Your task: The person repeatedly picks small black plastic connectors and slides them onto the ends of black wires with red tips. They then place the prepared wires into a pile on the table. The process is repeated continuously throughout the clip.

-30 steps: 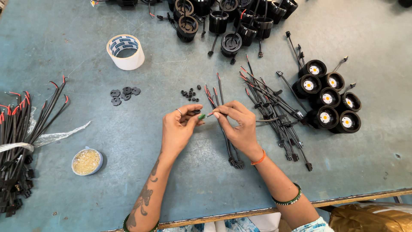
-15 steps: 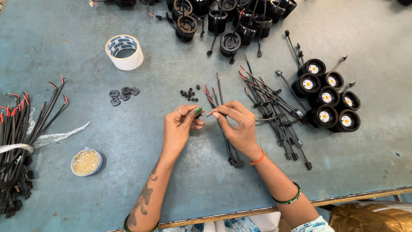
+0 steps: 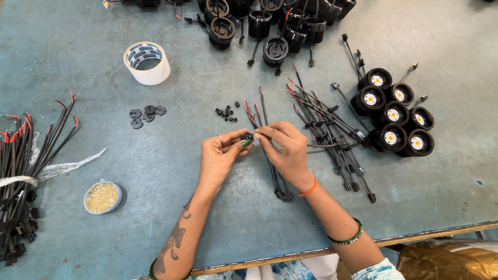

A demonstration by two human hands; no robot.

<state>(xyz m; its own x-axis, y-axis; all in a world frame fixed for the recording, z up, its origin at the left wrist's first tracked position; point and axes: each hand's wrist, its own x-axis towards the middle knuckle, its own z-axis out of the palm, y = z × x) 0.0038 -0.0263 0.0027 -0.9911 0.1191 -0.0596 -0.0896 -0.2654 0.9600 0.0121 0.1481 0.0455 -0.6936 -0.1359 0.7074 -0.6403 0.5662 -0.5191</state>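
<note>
Surface (image 3: 78,31): worn matt teal paint, scuffed. Tape roll (image 3: 147,63) on it: glossy white. Lamp housings (image 3: 394,116) right of roll: black matt plastic or metal, can't tell. Wires (image 3: 270,155): black rubbery sheath.

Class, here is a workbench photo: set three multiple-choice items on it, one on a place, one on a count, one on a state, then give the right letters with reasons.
1. Where does the tape roll lie?
A. upper left of the table
B. by the right edge
C. under the hands

2. How many finished lamps with lit-coloured centres sit in the right-hand cluster?
A. three
B. seven
C. twelve

3. What are the left hand and right hand doing?
A. resting flat
B. pinching a small black part together
C. lifting the small dish

Answers: 1 A, the roll sits far left, near the top. 2 B, seven pale centres show. 3 B, fingertips of both hands meet on the part.
</note>
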